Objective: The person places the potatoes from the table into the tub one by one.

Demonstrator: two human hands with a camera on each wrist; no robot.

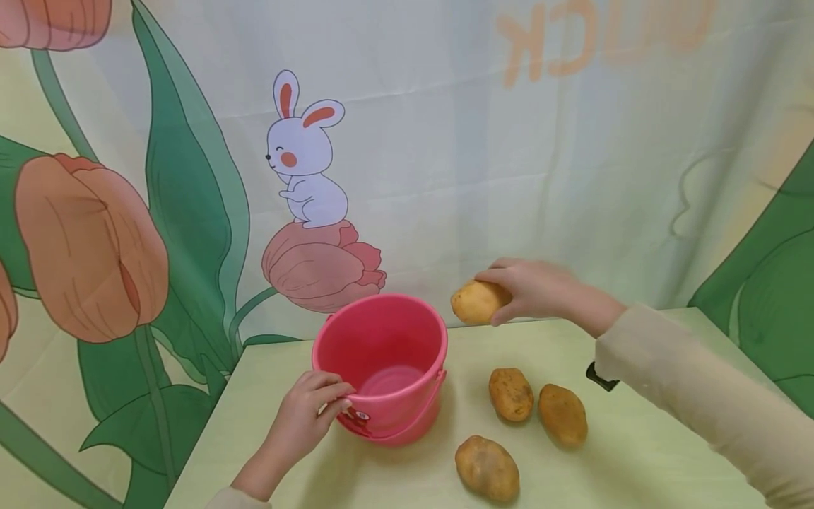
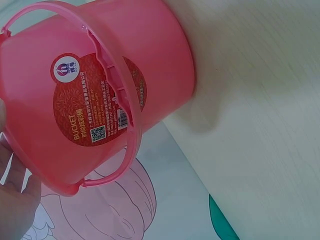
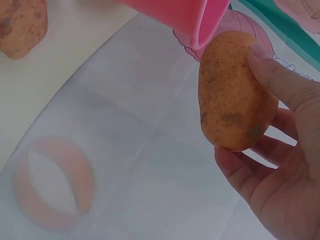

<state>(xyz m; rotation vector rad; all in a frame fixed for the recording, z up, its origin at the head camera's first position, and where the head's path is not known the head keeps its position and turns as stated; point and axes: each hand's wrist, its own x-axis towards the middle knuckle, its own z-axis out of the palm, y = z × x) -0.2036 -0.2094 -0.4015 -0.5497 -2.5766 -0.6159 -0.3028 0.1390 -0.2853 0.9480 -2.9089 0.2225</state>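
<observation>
A pink bucket (image 1: 394,417) stands on the table, its inside showing no contents in the head view. My left hand (image 1: 311,410) grips the near left part of its rim, fingers over the edge. In the left wrist view the bucket (image 2: 165,60) shows a red round label and its hanging handle (image 2: 131,100). My right hand (image 1: 534,290) holds a potato (image 1: 473,302) in the air, to the right of the bucket and a little above its rim. The right wrist view shows that potato (image 3: 232,90) between thumb and fingers.
Three potatoes lie on the table right of the bucket: one close behind (image 1: 511,394), one further right (image 1: 563,416), one nearer me (image 1: 487,469). The pale green table (image 1: 661,452) ends at a printed curtain (image 1: 445,177) with a rabbit and tulips.
</observation>
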